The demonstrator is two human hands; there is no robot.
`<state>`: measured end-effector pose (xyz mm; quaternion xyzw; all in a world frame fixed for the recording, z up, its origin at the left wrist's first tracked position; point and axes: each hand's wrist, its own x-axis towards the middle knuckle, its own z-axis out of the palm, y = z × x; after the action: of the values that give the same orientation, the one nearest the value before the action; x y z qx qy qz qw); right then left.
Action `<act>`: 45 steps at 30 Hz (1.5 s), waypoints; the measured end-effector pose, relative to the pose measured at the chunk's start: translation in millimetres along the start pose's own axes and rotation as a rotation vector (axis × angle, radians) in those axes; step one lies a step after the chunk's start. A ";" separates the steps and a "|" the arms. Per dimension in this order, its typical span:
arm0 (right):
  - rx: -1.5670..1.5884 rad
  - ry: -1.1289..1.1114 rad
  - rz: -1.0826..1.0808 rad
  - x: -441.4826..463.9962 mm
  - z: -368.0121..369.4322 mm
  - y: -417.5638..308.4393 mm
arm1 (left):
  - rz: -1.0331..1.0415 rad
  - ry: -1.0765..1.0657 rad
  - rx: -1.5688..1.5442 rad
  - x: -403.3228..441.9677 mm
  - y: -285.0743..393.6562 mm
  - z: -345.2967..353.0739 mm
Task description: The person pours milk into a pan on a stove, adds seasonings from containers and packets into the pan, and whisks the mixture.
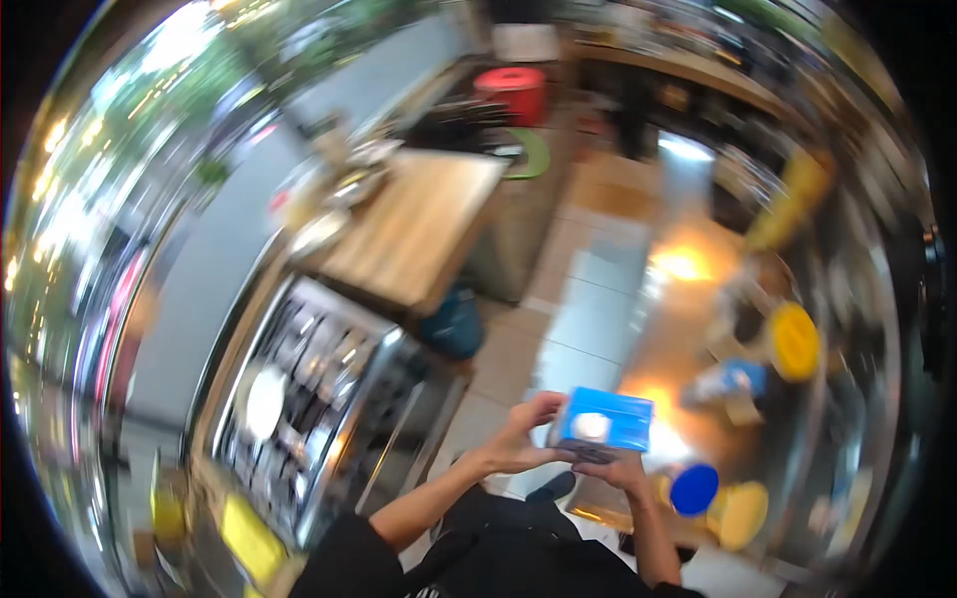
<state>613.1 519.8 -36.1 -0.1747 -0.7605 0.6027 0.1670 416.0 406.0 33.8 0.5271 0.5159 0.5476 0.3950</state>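
Note:
A blue carton (626, 423) with a round white cap on its top is between my two hands, in front of my body. My left hand (520, 439) closes on its left side, thumb above and fingers below. My right hand (613, 468) grips it from underneath, near its lower edge, with the fingers partly hidden by the carton. Just right of my right hand, on the metal counter (638, 364), stand a container with a blue lid (694, 489) and one with a pale yellow lid (743, 514). The picture is smeared by motion.
Farther along the counter are a yellow-lidded container (794, 341) and a blue-and-white package (728, 382). To the left stand a stove-like metal unit (384, 374) and a wooden worktop (424, 214). A red bucket (510, 95) is at the back. Tiled floor (588, 309) runs between.

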 end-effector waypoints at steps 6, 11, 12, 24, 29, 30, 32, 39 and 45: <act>0.185 -0.089 0.012 84.5 141.1 -54.1 | 0.455 0.433 0.786 -114.4 104.8 -144.8; 0.233 -0.189 -0.013 145.4 250.5 -83.6 | 0.429 0.069 1.303 -201.2 128.3 -250.9; 0.222 -0.213 -0.027 156.0 270.4 -87.5 | 0.425 0.098 1.317 -219.1 128.7 -273.0; -0.076 -0.267 -0.240 262.7 426.0 -141.2 | -0.150 0.267 0.798 -343.5 129.5 -420.9; -0.169 -0.363 -0.350 296.4 456.1 -159.0 | -0.507 0.427 1.172 -348.0 139.3 -439.9; -0.219 -0.394 -0.334 300.0 461.1 -169.8 | -0.764 0.399 1.248 -345.9 147.3 -443.5; -0.193 -0.387 -0.385 312.0 474.2 -167.5 | -0.872 0.447 1.232 -347.1 147.5 -452.4; -0.079 -0.454 -0.410 339.7 488.7 -158.0 | -0.238 0.412 1.094 -373.0 149.6 -470.8; -0.021 -0.464 -0.422 346.9 495.4 -157.2 | -0.514 0.482 0.862 -367.8 155.6 -477.7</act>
<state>66.5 223.1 24.4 0.1273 -0.8040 0.5706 0.1085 11.3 -48.4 166.2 0.3582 0.8809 0.2782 0.1352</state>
